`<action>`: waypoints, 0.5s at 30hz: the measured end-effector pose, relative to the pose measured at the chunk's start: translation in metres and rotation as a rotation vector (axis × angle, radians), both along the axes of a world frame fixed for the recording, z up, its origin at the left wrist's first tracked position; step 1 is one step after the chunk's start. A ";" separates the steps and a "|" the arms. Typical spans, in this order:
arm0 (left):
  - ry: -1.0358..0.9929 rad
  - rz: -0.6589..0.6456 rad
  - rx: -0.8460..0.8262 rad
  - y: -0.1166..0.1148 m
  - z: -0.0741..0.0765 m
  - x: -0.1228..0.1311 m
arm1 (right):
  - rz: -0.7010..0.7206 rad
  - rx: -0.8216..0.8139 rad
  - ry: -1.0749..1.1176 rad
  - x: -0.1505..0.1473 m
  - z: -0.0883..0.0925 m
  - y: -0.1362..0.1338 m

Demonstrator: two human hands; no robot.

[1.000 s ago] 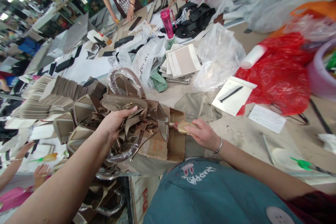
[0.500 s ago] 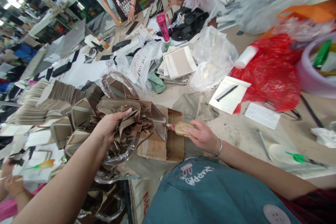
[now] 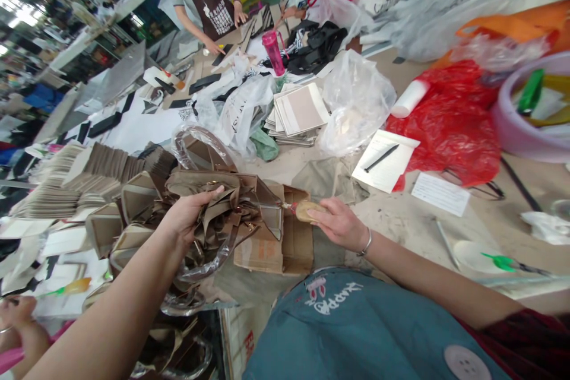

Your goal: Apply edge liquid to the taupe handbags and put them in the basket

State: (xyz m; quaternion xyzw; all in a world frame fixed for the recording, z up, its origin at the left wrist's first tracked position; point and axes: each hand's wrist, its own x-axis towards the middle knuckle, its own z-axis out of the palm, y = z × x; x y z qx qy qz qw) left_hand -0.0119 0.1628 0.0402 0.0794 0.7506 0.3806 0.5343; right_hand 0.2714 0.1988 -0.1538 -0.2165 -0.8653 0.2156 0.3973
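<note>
My left hand [image 3: 189,212] grips the bunched olive-brown lining of an unfinished handbag [image 3: 267,214], its thumb lying across the fabric. The bag lies on its side, with its stiff panel edge toward my right hand. Plastic film wraps its curved handle [image 3: 220,258]. In my right hand [image 3: 341,222] is a tan squeeze bottle [image 3: 307,211] with a red neck, its narrow tip at the bag's edge. An opened cardboard box [image 3: 296,243] lies under the edge of the bag. More part-made bags [image 3: 104,222] are crowded to the left of my left hand.
Stacked panels [image 3: 53,184] fill the left side. Beyond the bag are card pieces [image 3: 300,110], a clear plastic bag [image 3: 356,101] and a pink bottle [image 3: 273,53]. A notepad [image 3: 385,157], red plastic bag [image 3: 449,124] and purple basin [image 3: 529,107] stand right. A co-worker [image 3: 209,6] works across the table.
The bottle in my right hand has shifted slightly left and up against the bag's edge. My left hand stays on the lining. The co-worker's hands have moved a little, and the view has shifted slightly.
</note>
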 end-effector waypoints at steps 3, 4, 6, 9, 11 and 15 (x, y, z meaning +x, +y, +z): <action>-0.013 0.002 0.004 -0.001 0.000 0.000 | 0.015 -0.012 -0.011 0.001 -0.001 -0.004; -0.015 -0.004 0.005 -0.002 0.001 0.000 | 0.020 -0.011 -0.014 0.001 -0.001 -0.005; -0.010 -0.012 0.016 -0.003 0.001 0.000 | 0.035 -0.019 -0.019 0.002 -0.001 -0.008; 0.003 -0.002 0.024 -0.003 0.002 0.002 | 0.083 -0.044 -0.024 0.002 -0.001 -0.014; 0.020 0.018 0.008 -0.003 0.002 0.002 | 0.112 -0.063 -0.035 0.002 -0.001 -0.020; 0.035 0.032 0.016 -0.003 0.001 0.004 | 0.153 -0.133 -0.081 0.002 -0.001 -0.027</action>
